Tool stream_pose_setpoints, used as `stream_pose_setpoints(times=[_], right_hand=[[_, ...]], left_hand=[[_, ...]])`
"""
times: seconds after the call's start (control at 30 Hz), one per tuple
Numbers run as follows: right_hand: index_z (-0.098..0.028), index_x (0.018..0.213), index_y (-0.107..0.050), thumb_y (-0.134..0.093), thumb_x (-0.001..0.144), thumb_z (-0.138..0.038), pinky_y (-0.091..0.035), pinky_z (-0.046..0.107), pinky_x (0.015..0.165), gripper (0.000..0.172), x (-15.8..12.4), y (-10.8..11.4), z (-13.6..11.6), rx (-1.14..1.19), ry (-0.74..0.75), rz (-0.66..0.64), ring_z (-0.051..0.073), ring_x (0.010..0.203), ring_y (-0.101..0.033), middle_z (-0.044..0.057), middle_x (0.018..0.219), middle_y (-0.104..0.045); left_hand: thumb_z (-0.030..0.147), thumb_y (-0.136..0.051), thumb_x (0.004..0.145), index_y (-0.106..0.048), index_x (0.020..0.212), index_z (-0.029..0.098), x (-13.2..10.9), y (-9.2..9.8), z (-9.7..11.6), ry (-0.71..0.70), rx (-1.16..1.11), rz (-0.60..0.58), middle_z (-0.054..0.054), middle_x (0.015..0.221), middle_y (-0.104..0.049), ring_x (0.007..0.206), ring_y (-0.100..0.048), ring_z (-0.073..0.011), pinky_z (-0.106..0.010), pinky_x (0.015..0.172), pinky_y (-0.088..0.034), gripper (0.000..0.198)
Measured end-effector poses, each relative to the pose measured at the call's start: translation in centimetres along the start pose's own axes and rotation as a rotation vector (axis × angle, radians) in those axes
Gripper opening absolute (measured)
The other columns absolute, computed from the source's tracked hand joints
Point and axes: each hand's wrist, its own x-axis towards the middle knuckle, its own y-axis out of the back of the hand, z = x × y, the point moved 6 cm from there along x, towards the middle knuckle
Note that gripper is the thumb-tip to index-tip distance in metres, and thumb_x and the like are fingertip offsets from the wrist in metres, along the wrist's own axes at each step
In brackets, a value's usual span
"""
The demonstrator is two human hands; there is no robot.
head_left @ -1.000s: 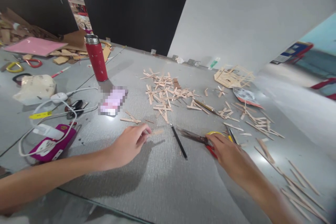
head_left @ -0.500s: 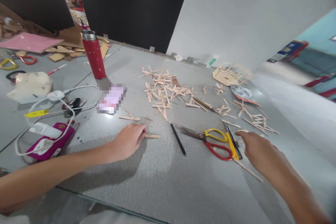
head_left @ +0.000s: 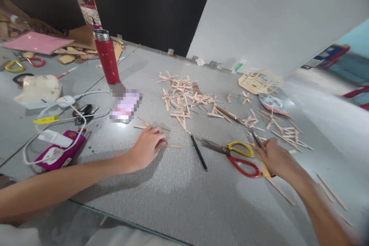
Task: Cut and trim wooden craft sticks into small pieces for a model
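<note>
Grey table (head_left: 161,203), well littered. Across its middle, a pile of short wooden pieces (head_left: 184,102), many crossing one another; beyond, to the right, a wooden frame (head_left: 259,82) standing assembled. Red bottle (head_left: 107,61) upright at the far left. Scissors (head_left: 227,150) lying with blades slightly parted, neither hand on them. Left hand (head_left: 148,146) rests on the table, thumb and fingers pinching a wooden strip (head_left: 174,146), which lies left of a dark pen (head_left: 198,152). Right hand (head_left: 278,157) grasps a slim grey tool (head_left: 256,138); a yellow tool (head_left: 264,163) sits right below it, contact with the fingers unclear. Progress, by my reading: a good many pieces look cut short and put together, while longer strips (head_left: 331,190) at the right look uncut and the pinched one unfinished; how much remains, cannot tell. Writing: none legible. Phone (head_left: 127,105) pixelated; print on the silver packet (head_left: 273,105) and yellow cable tag (head_left: 46,119) too small to read; no brand made out.
</note>
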Motion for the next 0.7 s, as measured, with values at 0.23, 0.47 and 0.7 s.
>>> stream_pose_setpoints(times=[0.23,0.47,0.7], right_hand=[[-0.02,0.131,-0.053,-0.046,0.1,-0.037,-0.051,0.032,0.068,0.035,-2.0,3.3,-8.3,0.197,0.186,0.007,0.025,0.067,-0.072,0.006,0.075,-0.073],[-0.024,0.14,-0.063,-0.045,0.103,-0.031,-0.06,0.033,0.088,0.041,-4.5,3.7,-18.2,0.472,0.765,-0.222,0.022,0.103,-0.077,0.007,0.122,-0.078],[-0.025,0.152,-0.052,-0.041,0.106,-0.027,-0.062,0.04,0.089,0.047,-5.4,1.0,-20.0,0.438,0.86,-0.314,0.024,0.099,-0.078,0.011,0.123,-0.077]], left_hand=[[0.012,-0.048,0.102,-0.069,0.106,0.011,-2.9,0.1,3.2,-0.096,0.507,0.053,-0.012,0.103,-0.066,0.099,-0.06,-0.027,-0.04,0.088,-0.051,0.021],[0.021,-0.054,0.101,-0.065,0.125,-0.001,-5.0,-2.2,4.8,-0.193,0.651,-0.123,-0.023,0.128,-0.065,0.115,-0.061,-0.0322,-0.042,0.097,-0.05,0.035],[0.013,-0.049,0.1,-0.058,0.138,-0.002,-4.1,-1.3,3.8,-0.151,0.669,-0.073,-0.022,0.139,-0.063,0.13,-0.059,-0.0311,-0.04,0.108,-0.045,0.041]])
